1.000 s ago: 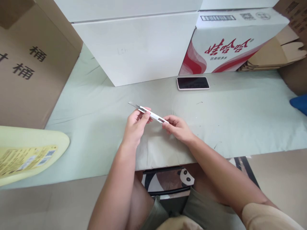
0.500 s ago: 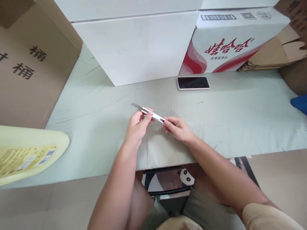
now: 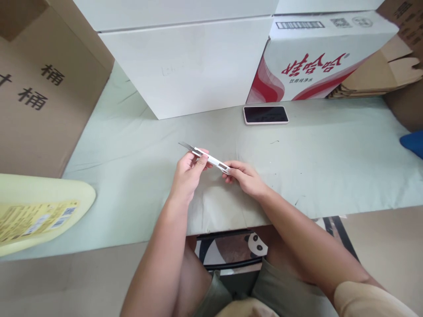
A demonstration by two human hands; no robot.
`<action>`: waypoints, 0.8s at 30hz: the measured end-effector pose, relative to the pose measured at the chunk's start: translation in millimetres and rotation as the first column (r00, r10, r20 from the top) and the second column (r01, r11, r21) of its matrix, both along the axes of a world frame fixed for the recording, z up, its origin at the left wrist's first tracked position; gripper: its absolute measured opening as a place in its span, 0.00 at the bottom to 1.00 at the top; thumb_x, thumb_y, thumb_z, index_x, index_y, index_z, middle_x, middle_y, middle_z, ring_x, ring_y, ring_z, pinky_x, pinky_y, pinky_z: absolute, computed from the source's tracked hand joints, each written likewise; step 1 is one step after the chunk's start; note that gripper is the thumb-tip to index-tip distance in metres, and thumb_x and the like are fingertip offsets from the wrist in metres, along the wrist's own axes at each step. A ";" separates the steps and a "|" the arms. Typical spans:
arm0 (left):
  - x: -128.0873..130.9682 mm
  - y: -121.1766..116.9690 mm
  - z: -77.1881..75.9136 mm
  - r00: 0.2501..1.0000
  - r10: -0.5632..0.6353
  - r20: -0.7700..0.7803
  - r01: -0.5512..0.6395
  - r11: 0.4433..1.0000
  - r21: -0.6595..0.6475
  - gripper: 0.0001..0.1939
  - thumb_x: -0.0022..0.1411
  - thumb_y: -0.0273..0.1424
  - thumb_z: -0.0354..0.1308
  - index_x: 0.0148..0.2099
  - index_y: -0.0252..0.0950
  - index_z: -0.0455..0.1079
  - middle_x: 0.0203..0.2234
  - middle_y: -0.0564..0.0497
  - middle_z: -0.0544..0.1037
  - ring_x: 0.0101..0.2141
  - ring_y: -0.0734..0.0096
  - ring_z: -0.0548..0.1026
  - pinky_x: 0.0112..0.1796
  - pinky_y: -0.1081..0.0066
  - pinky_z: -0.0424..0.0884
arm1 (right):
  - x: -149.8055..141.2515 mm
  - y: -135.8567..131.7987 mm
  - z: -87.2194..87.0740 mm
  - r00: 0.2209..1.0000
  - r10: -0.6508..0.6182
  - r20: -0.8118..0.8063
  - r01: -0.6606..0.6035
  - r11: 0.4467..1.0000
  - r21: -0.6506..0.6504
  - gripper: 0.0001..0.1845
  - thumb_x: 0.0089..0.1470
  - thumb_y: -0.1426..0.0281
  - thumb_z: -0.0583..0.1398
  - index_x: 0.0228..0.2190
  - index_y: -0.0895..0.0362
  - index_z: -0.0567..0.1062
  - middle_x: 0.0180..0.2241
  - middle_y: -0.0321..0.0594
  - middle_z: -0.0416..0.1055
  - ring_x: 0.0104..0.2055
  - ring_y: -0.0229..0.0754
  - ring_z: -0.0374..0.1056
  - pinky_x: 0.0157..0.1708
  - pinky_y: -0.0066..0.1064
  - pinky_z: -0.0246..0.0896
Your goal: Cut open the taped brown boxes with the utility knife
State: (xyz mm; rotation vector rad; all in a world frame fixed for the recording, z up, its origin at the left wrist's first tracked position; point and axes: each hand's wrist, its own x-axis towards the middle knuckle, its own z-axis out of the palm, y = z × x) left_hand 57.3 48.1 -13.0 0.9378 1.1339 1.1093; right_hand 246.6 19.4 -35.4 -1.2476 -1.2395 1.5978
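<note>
A slim white utility knife (image 3: pixel 211 160) with its grey blade extended to the upper left is held between both hands above the pale green table cover (image 3: pixel 330 154). My left hand (image 3: pixel 187 175) pinches the knife near the blade end, thumb and fingers closed on it. My right hand (image 3: pixel 244 177) grips the knife's rear end with closed fingers. The blade tip points toward the big white box (image 3: pixel 194 66).
A phone (image 3: pixel 265 114) lies face up behind the hands. A red-and-white printed carton (image 3: pixel 317 57) stands at the back right, a brown carton (image 3: pixel 39 88) at the left. A yellow object (image 3: pixel 36 211) lies at the left, something blue (image 3: pixel 413 143) at the right edge.
The knife and both hands have shifted only slightly; the grip on both ends is the same.
</note>
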 end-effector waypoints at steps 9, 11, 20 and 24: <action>0.7 -3.2 -1.4 0.994 -0.051 -0.093 0.057 0.996 0.064 0.28 0.52 0.54 0.74 0.43 0.35 0.78 0.33 0.49 0.81 0.33 0.68 0.80 0.41 0.68 0.76 | -6.3 -1.8 4.3 0.968 -0.044 0.246 0.033 0.998 0.047 0.13 0.52 0.60 0.57 0.29 0.56 0.76 0.22 0.35 0.71 0.24 0.37 0.63 0.26 0.29 0.57; 0.6 -3.7 -1.8 0.991 -0.069 -0.113 0.078 0.994 0.078 0.28 0.53 0.54 0.73 0.43 0.36 0.79 0.34 0.49 0.82 0.34 0.68 0.80 0.41 0.68 0.77 | -6.1 -1.9 4.0 0.961 -0.058 0.269 0.044 0.997 0.058 0.12 0.51 0.61 0.56 0.29 0.55 0.75 0.21 0.34 0.69 0.22 0.36 0.62 0.25 0.29 0.55; 0.7 -3.7 -0.3 0.991 -0.062 -0.122 0.071 0.996 0.063 0.29 0.53 0.55 0.73 0.43 0.35 0.79 0.33 0.48 0.82 0.34 0.67 0.81 0.41 0.68 0.76 | -5.1 -1.8 2.3 0.957 -0.056 0.284 0.030 0.995 0.093 0.14 0.52 0.60 0.55 0.29 0.56 0.77 0.18 0.32 0.65 0.21 0.36 0.59 0.25 0.29 0.52; 1.4 -3.3 0.2 0.992 -0.061 -0.113 0.068 0.996 0.058 0.28 0.53 0.54 0.74 0.43 0.36 0.78 0.35 0.48 0.82 0.34 0.67 0.80 0.42 0.67 0.76 | -3.1 -2.0 0.9 0.961 -0.037 0.275 0.013 0.996 0.090 0.15 0.52 0.59 0.56 0.30 0.56 0.77 0.19 0.33 0.67 0.22 0.36 0.61 0.25 0.29 0.53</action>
